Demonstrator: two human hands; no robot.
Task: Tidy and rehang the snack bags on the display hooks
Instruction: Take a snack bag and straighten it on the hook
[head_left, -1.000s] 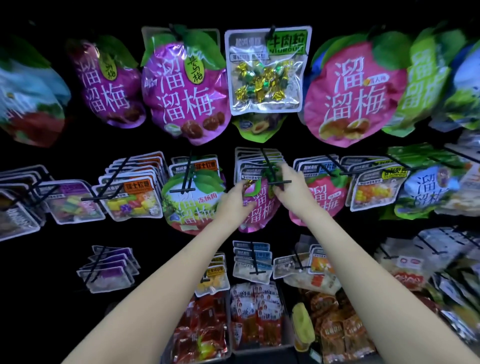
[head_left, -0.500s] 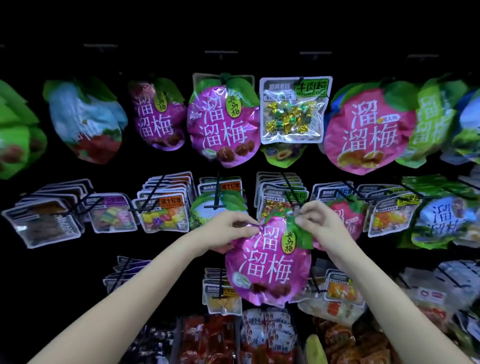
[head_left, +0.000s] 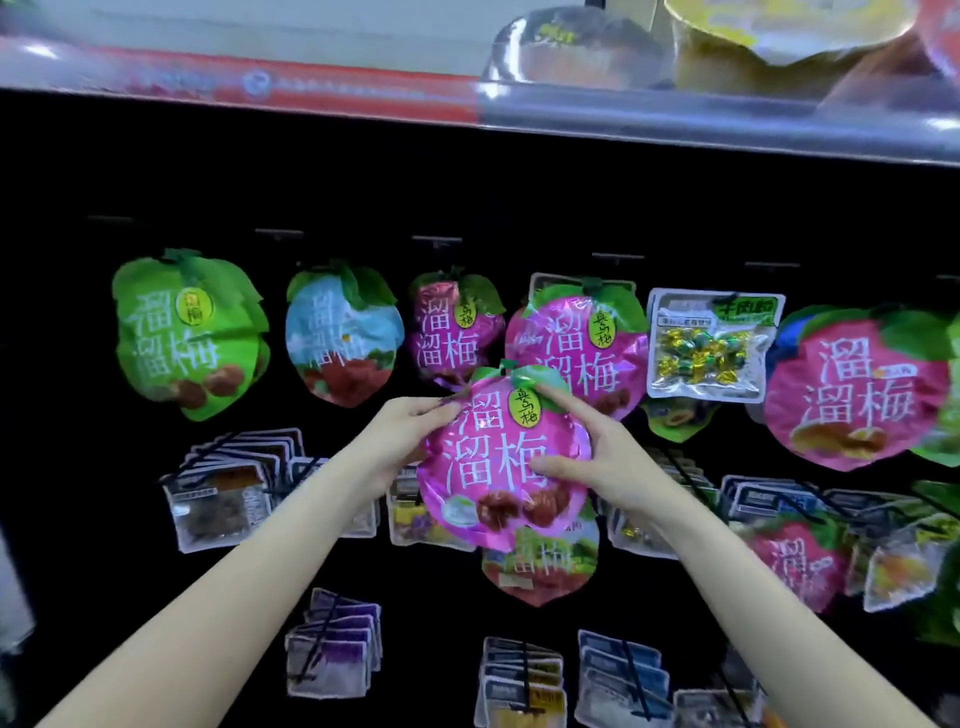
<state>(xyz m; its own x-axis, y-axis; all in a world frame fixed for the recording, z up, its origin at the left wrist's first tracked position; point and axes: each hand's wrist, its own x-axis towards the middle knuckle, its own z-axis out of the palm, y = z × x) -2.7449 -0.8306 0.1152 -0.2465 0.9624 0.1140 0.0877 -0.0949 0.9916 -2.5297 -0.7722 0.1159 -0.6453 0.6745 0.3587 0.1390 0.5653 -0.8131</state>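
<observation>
Both my hands hold a round magenta plum snack bag (head_left: 498, 457) in front of the black display wall. My left hand (head_left: 410, 436) grips its upper left edge. My right hand (head_left: 592, 457) holds the right side, forefinger up at the green leaf top, thumb across the front. The bag hangs on no hook and sits just below and left of a matching magenta bag (head_left: 576, 343) in the top row. Another magenta bag (head_left: 452, 327) hangs left of that one.
The top row also carries a green bag (head_left: 187, 332), a blue bag (head_left: 343, 332), a clear candy pack (head_left: 711, 343) and a large pink bag (head_left: 857, 384). Hooks with stacked small packs (head_left: 228, 483) fill the lower rows. A shelf edge (head_left: 675, 124) runs overhead.
Both hands lifted the magenta bag off the middle-row hook and raised it toward the top row. The view tilted upward, bringing the shelf above into sight.
</observation>
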